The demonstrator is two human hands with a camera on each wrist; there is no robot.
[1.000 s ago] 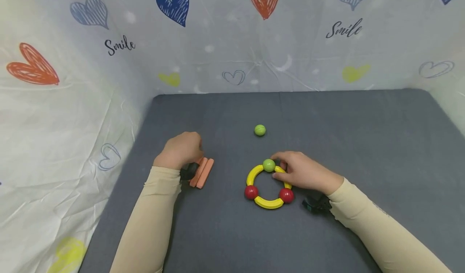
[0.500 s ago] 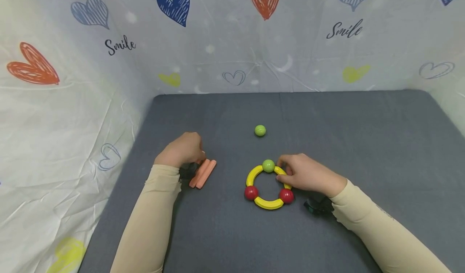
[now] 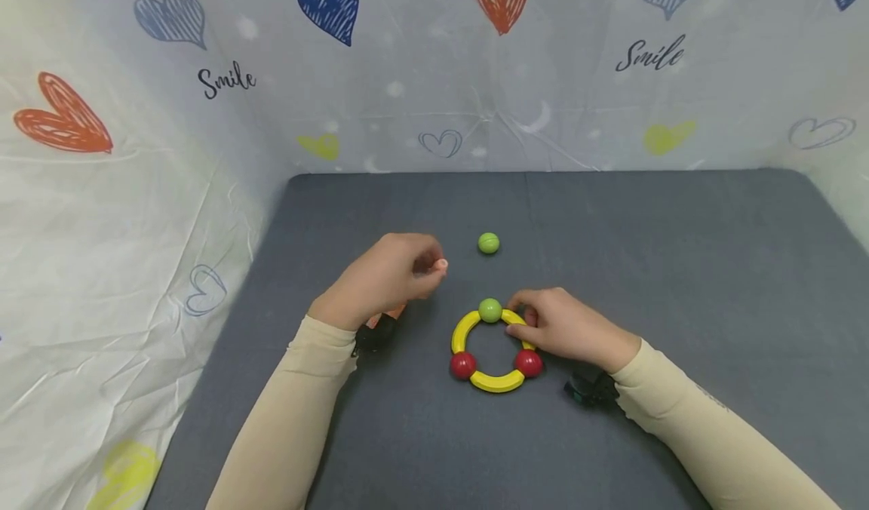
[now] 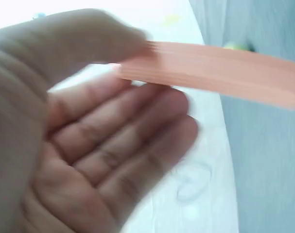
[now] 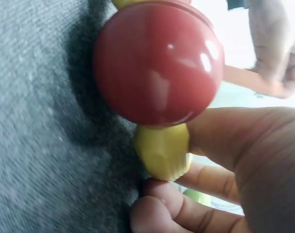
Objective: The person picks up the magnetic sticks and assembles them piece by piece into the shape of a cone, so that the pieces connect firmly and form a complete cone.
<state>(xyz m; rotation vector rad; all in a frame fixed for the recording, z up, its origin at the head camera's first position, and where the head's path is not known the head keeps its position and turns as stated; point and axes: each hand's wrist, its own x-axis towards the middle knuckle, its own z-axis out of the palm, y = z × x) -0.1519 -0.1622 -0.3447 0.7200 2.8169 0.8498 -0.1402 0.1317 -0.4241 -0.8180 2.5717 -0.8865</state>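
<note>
Ring [image 3: 495, 348]: on the table, your right hand [image 3: 566, 329] pinching its yellow arc to steady it. Left of ring: your left hand [image 3: 387, 280] pinches an orange stick [image 4: 215, 73], lifted clear. Loose green ball [image 3: 488, 243]: beyond ring.

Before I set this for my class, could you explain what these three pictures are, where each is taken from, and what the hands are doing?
There is no machine here: a person in beige sleeves works with two bare hands on a grey mat.

The wide picture comes from a camera worn on the head, looking down. The other two come from small cameras strapped to each wrist, so they show very close views.

On the mat lies a ring made of yellow curved pieces joined by two red balls and one green ball. A loose green ball sits farther back.

The right hand grips a yellow piece of the ring; its wrist view shows fingers around it.

The left hand holds an orange stick, pinched by thumb and fingers.
</note>
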